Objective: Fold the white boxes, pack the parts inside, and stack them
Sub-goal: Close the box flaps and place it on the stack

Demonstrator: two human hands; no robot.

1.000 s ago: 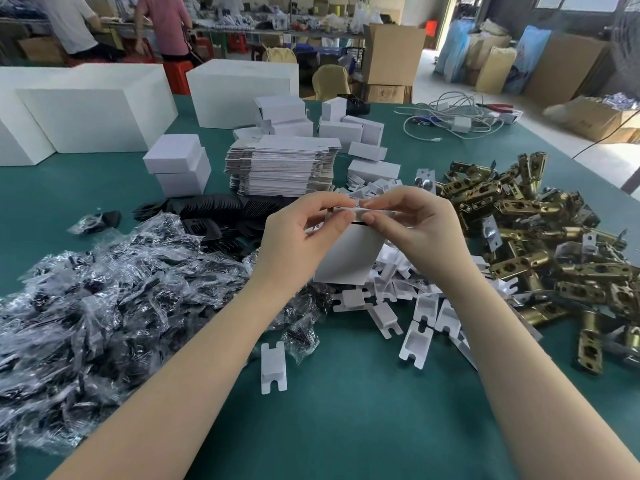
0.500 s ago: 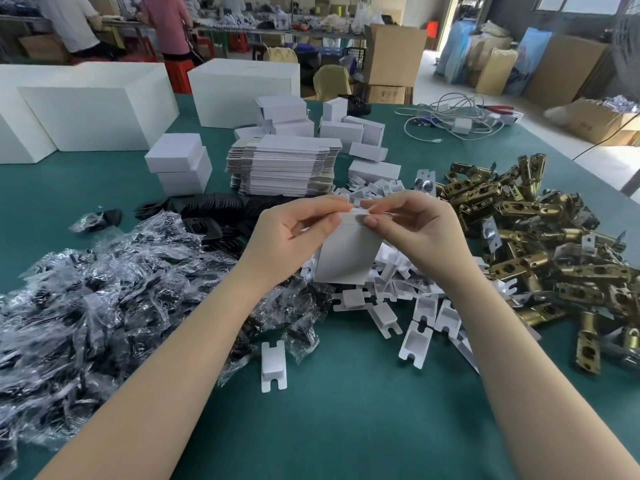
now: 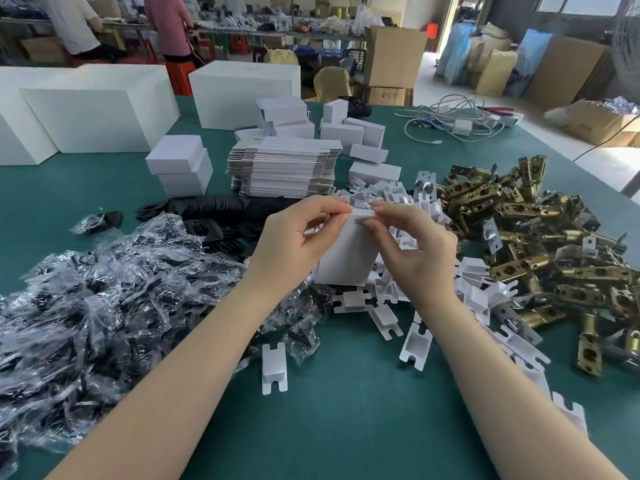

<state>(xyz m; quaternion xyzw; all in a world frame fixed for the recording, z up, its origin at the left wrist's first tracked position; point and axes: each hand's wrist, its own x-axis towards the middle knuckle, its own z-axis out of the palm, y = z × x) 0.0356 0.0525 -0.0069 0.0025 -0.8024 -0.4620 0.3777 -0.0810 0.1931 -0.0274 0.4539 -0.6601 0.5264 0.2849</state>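
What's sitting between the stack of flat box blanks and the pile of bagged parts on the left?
In the head view, a spread of black plastic parts lies between the flat blanks and the bagged parts.

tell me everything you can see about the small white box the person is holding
The small white box is plain matte card, unprinted and already folded up. It stands roughly upright above the green table, held over the loose white card inserts. The left hand and the right hand both pinch its top flap at the upper edge with their fingertips. Whether parts are inside cannot be seen.
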